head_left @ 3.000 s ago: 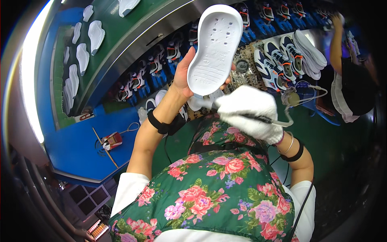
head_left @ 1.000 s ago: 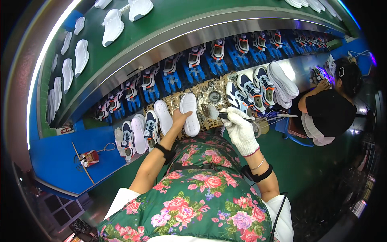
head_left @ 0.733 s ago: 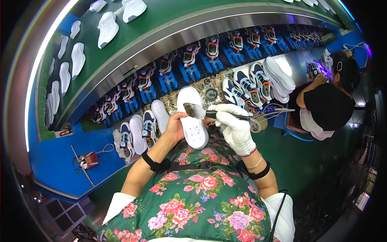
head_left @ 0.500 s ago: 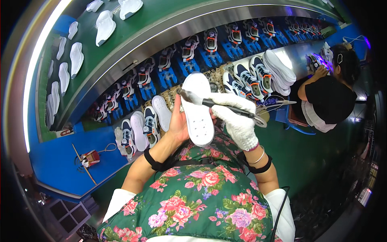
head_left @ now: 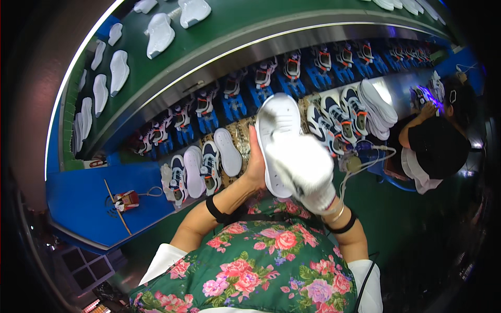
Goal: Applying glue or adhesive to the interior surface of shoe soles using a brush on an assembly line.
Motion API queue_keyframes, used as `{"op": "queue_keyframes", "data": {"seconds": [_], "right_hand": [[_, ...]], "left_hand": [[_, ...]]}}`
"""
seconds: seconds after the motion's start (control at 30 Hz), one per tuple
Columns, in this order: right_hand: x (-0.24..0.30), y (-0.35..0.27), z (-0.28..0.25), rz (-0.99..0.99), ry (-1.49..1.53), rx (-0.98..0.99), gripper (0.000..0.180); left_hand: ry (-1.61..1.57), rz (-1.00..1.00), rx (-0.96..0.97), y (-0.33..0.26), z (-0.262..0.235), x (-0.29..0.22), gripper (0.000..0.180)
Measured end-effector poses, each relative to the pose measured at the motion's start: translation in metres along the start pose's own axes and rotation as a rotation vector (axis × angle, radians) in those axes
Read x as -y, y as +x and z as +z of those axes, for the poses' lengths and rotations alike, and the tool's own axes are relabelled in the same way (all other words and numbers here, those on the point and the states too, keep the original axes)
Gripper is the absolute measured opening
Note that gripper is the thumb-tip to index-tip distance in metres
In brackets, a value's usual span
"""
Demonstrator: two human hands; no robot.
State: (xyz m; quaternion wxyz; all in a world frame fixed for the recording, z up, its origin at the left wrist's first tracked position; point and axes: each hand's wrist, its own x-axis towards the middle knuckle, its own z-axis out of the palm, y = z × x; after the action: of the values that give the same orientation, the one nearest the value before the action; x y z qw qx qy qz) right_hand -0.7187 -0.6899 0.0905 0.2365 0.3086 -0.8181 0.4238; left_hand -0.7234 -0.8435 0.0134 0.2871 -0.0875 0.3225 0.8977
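- Nearest us is the flowered apron [head_left: 271,255], as before.
- Our right hand [head_left: 305,167], in a white glove, is curled around the brush [head_left: 267,122]. Half a second ago the handle lay in plain view; now the glove hides most of it and covers more of the sole's lower half.
- The bristles, blurred, are over the upper left of the white sole [head_left: 287,116].
- We have our bare left hand [head_left: 255,168] clamped on that sole, thumb along its left edge, as earlier; the sole is held up in front of us.
- Beyond, on the bench, finished-looking shoes [head_left: 210,164] and a loose sole [head_left: 228,151] stay in place.
- Farther off, we see rows of shoes below the green belt [head_left: 245,14] and, at right, a seated co-worker [head_left: 437,143].
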Motion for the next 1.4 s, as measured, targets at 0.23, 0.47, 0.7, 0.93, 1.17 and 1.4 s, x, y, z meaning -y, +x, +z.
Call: {"op": "queue_keyframes", "data": {"seconds": [0.23, 0.47, 0.7, 0.93, 1.17, 1.4], "right_hand": [[-0.011, -0.008, -0.002, 0.254, 0.253, -0.138, 0.031], [-0.016, -0.004, -0.004, 0.131, 0.39, 0.043, 0.026], [-0.01, -0.003, 0.01, -0.07, 0.193, -0.012, 0.028], [-0.011, -0.021, 0.014, -0.065, 0.203, 0.015, 0.032], [-0.013, -0.026, 0.009, 0.067, 0.266, -0.049, 0.026], [-0.012, -0.028, 0.006, 0.076, 0.453, 0.085, 0.024]], "left_hand": [[-0.28, -0.005, 0.765, 0.002, -0.017, -0.009, 0.099], [-0.338, 0.069, 0.339, -0.003, -0.022, -0.023, 0.089], [-0.077, 0.072, 0.411, 0.016, -0.01, -0.05, 0.096], [-0.096, 0.052, 0.199, 0.023, -0.015, -0.042, 0.104], [-0.053, 0.078, 0.281, 0.028, -0.028, -0.048, 0.103], [0.028, -0.011, 0.043, 0.024, -0.014, -0.064, 0.099]]}}
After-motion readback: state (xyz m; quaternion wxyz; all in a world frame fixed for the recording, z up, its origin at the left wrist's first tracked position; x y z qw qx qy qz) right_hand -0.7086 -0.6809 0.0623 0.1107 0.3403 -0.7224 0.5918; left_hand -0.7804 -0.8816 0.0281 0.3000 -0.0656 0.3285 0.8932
